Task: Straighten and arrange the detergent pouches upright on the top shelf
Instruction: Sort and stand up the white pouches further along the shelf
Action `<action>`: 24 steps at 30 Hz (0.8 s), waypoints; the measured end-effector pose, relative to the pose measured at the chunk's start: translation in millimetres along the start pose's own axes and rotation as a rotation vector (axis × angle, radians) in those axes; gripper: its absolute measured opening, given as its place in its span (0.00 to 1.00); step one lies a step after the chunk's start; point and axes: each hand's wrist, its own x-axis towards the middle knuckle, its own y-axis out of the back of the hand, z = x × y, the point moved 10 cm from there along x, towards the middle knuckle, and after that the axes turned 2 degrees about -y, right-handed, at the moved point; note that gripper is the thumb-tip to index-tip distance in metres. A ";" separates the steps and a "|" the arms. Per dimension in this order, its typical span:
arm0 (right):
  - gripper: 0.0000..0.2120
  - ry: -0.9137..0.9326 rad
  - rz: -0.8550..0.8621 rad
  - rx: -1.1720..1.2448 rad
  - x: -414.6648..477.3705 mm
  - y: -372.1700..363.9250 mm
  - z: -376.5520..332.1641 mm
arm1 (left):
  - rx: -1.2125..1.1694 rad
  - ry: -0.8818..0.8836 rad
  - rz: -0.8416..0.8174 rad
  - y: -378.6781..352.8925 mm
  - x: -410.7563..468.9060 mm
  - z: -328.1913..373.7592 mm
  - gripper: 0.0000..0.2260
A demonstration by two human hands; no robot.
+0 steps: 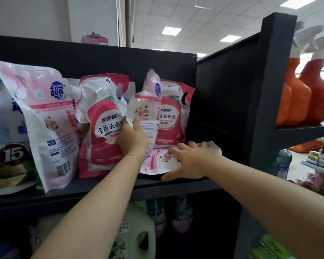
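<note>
Several detergent pouches stand on the black top shelf (101, 191). A large pale pink pouch (45, 116) leans at the left. Beside it stands a red pouch (99, 128), and another red pouch (171, 116) stands at the back right. My left hand (133, 139) grips a narrow pink and white pouch (146, 109), held upright between the two red ones. A pink pouch (157, 161) lies flat on the shelf at the front right. My right hand (187, 159) rests on it with fingers spread over its right end.
A white and blue bag (6, 131) marked 15 stands at the far left. A black divider panel (224, 101) closes the shelf on the right. Orange spray bottles (307, 98) stand on the neighbouring shelf. Jugs and bottles (138, 232) fill the shelf below.
</note>
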 end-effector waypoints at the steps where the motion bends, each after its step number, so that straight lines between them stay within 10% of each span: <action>1: 0.48 -0.011 -0.016 -0.012 3.5 -3.6 0.3 | -0.051 0.020 0.037 5.4 -3.0 -6.9 0.17; 8: 0.29 0.066 0.195 -0.123 13.2 11.8 -3.8 | 0.106 -0.250 0.063 14.2 -26.5 6.3 0.19; 24: 0.21 -0.114 0.886 0.295 10.6 46.4 49.3 | -0.219 -0.077 0.163 25.3 -23.5 -11.2 0.20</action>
